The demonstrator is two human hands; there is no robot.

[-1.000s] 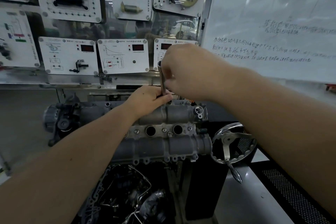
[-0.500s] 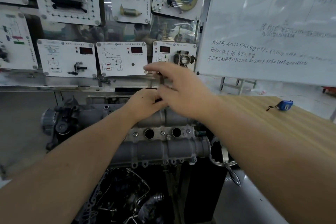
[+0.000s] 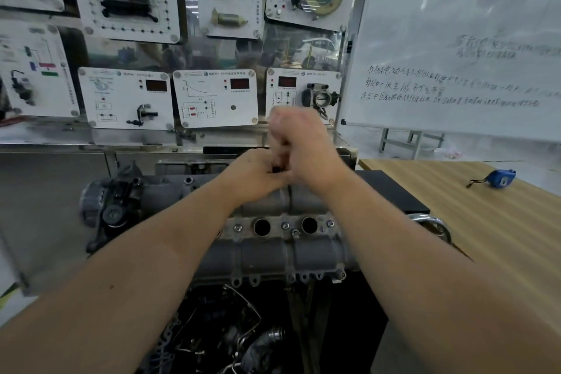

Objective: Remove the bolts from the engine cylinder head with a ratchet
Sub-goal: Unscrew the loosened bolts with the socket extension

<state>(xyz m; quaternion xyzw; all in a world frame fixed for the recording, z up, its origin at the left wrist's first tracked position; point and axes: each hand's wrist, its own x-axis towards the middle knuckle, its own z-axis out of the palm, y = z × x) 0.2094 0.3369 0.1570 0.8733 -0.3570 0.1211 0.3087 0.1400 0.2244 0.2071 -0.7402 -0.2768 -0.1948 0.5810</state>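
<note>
Two hands: left hand (image 3: 255, 176) and blurred right hand (image 3: 299, 147) curl together on a hidden tool; grip unclear.
Cylinder head (image 3: 273, 240): directly beneath them; heavy, rigid metal.
Bolts (image 3: 285, 225): nearer the wrists, small, probably tight; hold low.

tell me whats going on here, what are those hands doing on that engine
A person is working on the far edge of an engine cylinder head mounted on a stand. Both hands meet there: the left hand rests low against the head, and the right hand, blurred with motion, is curled just above it. A small dark part shows between them, but the tool itself is hidden. Several bolts along the middle of the head are in place.
</note>
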